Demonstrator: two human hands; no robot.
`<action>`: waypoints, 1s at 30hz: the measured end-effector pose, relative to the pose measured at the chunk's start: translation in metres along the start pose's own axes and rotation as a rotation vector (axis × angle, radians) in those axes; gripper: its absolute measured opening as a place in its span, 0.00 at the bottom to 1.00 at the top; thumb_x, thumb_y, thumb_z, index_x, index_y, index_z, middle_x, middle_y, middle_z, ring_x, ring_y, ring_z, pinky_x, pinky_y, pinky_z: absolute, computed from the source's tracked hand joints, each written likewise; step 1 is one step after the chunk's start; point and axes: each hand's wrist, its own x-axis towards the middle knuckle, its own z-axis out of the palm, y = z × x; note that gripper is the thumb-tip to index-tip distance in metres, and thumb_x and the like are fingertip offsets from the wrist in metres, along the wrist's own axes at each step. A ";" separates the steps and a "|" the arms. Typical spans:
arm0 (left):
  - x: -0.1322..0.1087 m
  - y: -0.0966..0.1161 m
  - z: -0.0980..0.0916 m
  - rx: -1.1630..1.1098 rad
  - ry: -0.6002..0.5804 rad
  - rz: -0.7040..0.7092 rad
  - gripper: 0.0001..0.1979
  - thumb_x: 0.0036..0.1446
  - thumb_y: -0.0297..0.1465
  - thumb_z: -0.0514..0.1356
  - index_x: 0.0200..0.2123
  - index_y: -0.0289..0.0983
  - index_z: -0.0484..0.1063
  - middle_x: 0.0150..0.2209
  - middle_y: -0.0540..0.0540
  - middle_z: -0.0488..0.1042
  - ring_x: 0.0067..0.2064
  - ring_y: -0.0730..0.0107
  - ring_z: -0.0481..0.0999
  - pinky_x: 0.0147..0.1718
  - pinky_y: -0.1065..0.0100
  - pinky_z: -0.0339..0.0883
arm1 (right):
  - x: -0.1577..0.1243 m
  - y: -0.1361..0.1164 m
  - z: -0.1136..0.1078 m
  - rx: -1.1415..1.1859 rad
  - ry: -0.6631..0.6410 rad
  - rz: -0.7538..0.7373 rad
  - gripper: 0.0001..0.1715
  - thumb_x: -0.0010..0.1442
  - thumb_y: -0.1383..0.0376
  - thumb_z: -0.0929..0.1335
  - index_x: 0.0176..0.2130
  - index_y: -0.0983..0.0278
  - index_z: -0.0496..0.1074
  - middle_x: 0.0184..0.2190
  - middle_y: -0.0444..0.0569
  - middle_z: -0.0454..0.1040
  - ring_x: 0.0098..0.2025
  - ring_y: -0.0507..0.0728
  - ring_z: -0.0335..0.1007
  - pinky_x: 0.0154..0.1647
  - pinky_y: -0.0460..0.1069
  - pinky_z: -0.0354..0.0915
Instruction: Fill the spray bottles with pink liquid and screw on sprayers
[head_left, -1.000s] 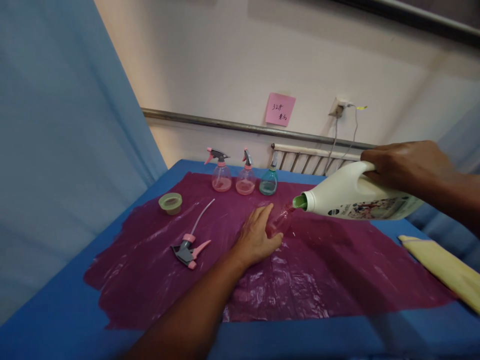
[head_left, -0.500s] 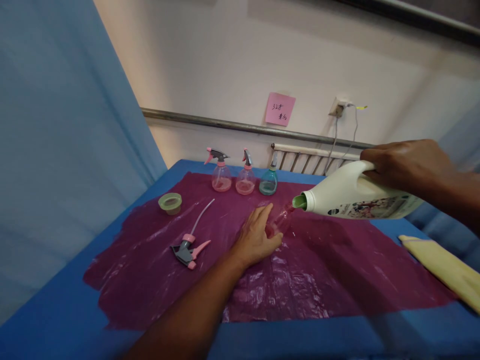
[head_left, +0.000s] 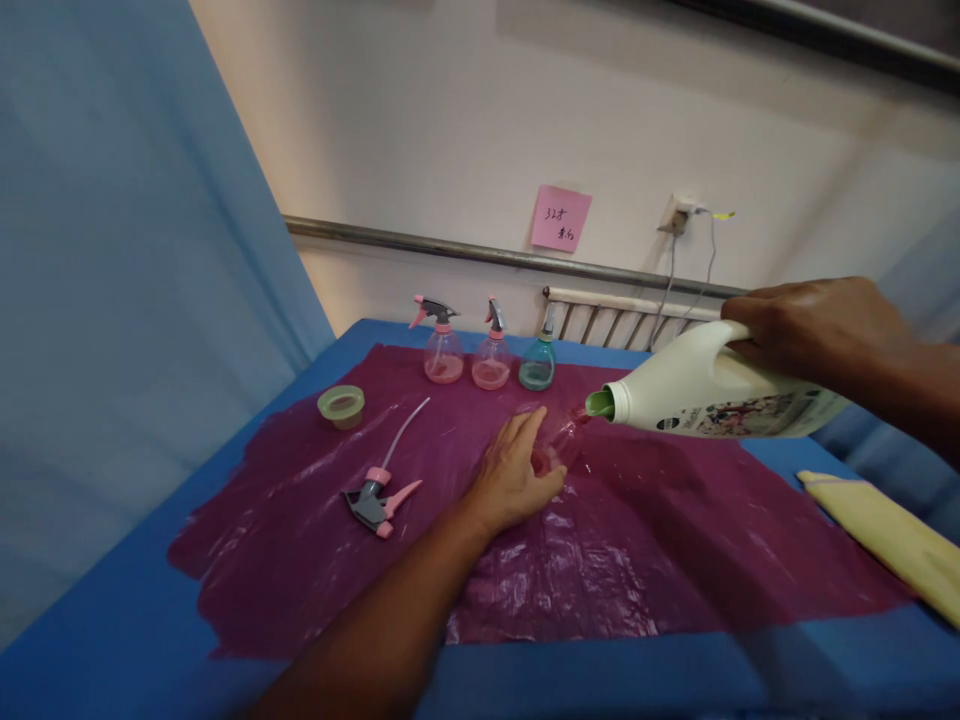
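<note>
My left hand (head_left: pixel 514 470) is wrapped round the lower part of a clear pink spray bottle (head_left: pixel 564 440), which has no spray head and tilts to the right. In my right hand (head_left: pixel 817 325) is the handle of a large pale green detergent jug (head_left: pixel 705 390), held on its side. The jug's green spout (head_left: pixel 601 403) meets the mouth of the pink bottle. Whether liquid is flowing cannot be made out. A grey and pink trigger spray head (head_left: pixel 369 505) with its tube lies left of my left hand.
Behind stand two pink spray bottles (head_left: pixel 443 360) (head_left: pixel 491 365) and a teal spray bottle (head_left: pixel 537 365). A pale green cap (head_left: pixel 342 405) sits at the left on the purple plastic sheet (head_left: pixel 300 580). A yellow cloth (head_left: pixel 885 525) lies at the right. Blue curtain (head_left: pixel 135 250) hangs at the left.
</note>
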 end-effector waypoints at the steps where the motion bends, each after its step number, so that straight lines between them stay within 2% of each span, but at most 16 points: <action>1: 0.000 0.000 0.000 -0.001 0.001 0.002 0.43 0.61 0.33 0.70 0.77 0.40 0.62 0.73 0.35 0.70 0.74 0.44 0.70 0.75 0.42 0.65 | 0.000 0.000 -0.001 -0.005 -0.012 0.002 0.17 0.67 0.48 0.61 0.41 0.53 0.72 0.43 0.51 0.85 0.41 0.67 0.81 0.29 0.55 0.53; 11: 0.000 -0.001 0.002 0.006 0.017 0.005 0.42 0.61 0.33 0.70 0.77 0.41 0.63 0.73 0.36 0.71 0.74 0.46 0.71 0.75 0.45 0.66 | 0.000 -0.001 -0.003 0.003 -0.017 0.003 0.16 0.67 0.49 0.62 0.41 0.53 0.73 0.44 0.51 0.85 0.41 0.66 0.80 0.29 0.54 0.53; 19: 0.000 0.001 0.000 -0.003 0.002 -0.014 0.43 0.61 0.33 0.69 0.77 0.43 0.62 0.73 0.37 0.70 0.74 0.45 0.71 0.76 0.43 0.65 | 0.002 0.001 -0.001 0.018 -0.032 0.007 0.18 0.67 0.46 0.62 0.41 0.52 0.73 0.44 0.50 0.85 0.41 0.66 0.80 0.30 0.55 0.53; 30: -0.001 0.002 -0.002 -0.007 -0.011 -0.014 0.43 0.61 0.33 0.70 0.77 0.42 0.62 0.74 0.37 0.69 0.75 0.45 0.70 0.76 0.43 0.64 | 0.003 0.003 -0.001 0.011 -0.005 -0.009 0.16 0.67 0.48 0.62 0.40 0.53 0.72 0.42 0.50 0.85 0.38 0.65 0.79 0.29 0.55 0.52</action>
